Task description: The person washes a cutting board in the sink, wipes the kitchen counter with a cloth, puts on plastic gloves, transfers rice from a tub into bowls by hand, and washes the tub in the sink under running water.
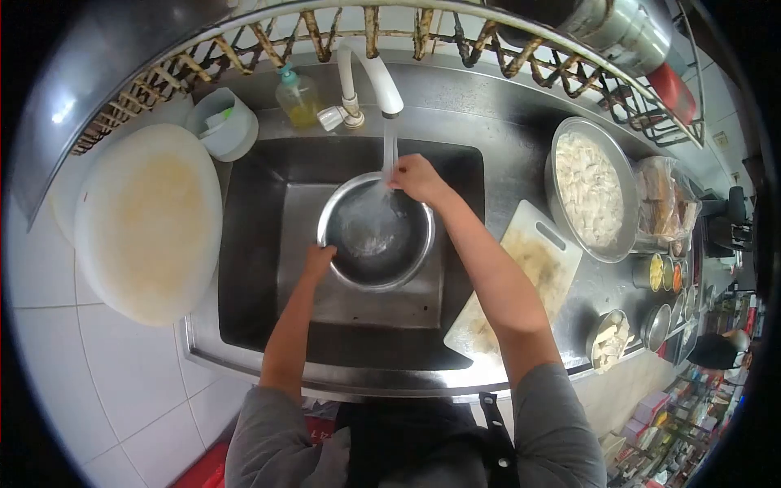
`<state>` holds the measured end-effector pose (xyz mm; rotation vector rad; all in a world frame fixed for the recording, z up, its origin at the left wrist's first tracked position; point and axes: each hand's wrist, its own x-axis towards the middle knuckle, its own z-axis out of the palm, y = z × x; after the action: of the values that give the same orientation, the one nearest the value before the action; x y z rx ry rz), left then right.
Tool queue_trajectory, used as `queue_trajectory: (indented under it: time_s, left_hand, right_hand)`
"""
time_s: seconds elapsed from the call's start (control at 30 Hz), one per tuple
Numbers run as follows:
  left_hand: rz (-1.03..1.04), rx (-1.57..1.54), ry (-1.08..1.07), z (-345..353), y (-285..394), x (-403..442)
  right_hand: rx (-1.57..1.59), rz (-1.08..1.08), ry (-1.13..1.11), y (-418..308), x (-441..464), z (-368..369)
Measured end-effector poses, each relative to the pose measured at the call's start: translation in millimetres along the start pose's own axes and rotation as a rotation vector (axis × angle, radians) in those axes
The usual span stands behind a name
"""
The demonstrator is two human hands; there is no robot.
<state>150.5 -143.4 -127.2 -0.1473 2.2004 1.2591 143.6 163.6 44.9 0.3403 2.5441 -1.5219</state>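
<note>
A round metal bowl (376, 286) sits in the steel sink (297, 305), with water inside it. From the white faucet (382, 85) a stream of water (390, 138) runs down into the bowl. My left hand (320, 259) grips the bowl's rim at its left side. At the far rim, my right hand (416, 177) has its fingers curled together beside the stream, with the fingertips in the water. Whether those fingers hold the rim or something small is hidden.
Right of the sink lie a white cutting board (529, 256) and a large metal basin (628, 183) of pale food pieces. Left stand a white oval lid-like board (98, 236), a white container (244, 142) and a soap bottle (299, 102). A wire rack (370, 32) hangs overhead.
</note>
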Motion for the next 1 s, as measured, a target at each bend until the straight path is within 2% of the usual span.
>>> queue_trajectory:
  time_s: [0.07, 0.13, 0.2, 0.27, 0.33, 0.43, 0.47, 0.53, 0.6, 0.63, 0.67, 0.7, 0.73, 0.83, 0.9, 0.93, 1.0]
  left_hand:
    - [0.103, 0.209, 0.117, 1, 55, -13]
    - [0.453, 0.488, 0.248, 10, 87, -11]
    - [0.449, 0.647, 0.094, 14, 149, -40]
    - [0.487, 0.762, 0.131, 20, 154, -34]
    - [0.526, 0.88, 0.172, 14, 157, -39]
    - [0.334, 0.663, 0.327, -11, 134, -37]
    - [0.273, 0.577, 0.349, -20, 103, -17]
    - [0.172, 0.148, 0.375, -25, 18, 29]
    - [-0.16, -0.359, 0.278, -19, 26, -23]
    - [-0.16, -0.356, 0.273, -14, 3, -27]
    - [-0.232, -0.608, 0.125, -5, -33, -20]
    - [-0.305, -0.858, -0.028, -1, -41, -26]
    - [-0.309, -0.857, -0.035, 6, -46, -28]
    - [-0.339, -0.794, -0.022, 26, -40, -38]
    - [-0.033, -0.515, 0.19, 34, -21, -34]
    - [-0.03, -0.509, 0.16, 34, -16, -34]
    - [0.191, 0.053, 0.38, 26, -7, -34]
  right_hand:
    - [0.157, -0.077, 0.06, 5, 7, 2]
    - [0.121, -0.062, 0.075, -6, 4, -3]
    - [0.084, -0.05, 0.085, -14, 2, -8]
    - [-0.003, -0.061, 0.013, -18, 1, -11]
    - [-0.051, -0.08, 0.059, -20, 1, -8]
    - [-0.048, -0.075, 0.14, -31, -9, -10]
    - [0.0, -0.057, 0.169, -35, -13, -8]
    - [-0.02, -0.044, 0.172, -36, -14, -4]
    - [-0.04, -0.026, 0.179, -37, -16, 0]
    - [-0.009, -0.044, 0.203, -39, -19, 0]
    - [0.021, -0.06, 0.227, -40, -23, 0]
    - [0.02, -0.054, 0.229, -38, -25, -2]
    - [0.008, -0.08, 0.239, -37, -26, -4]
    - [0.032, -0.105, 0.245, -32, -27, -8]
    - [0.028, -0.076, 0.203, -26, -29, -9]
    - [0.026, -0.072, 0.22, -28, -41, -11]
    - [-0.055, -0.136, 0.322, -19, -69, -11]
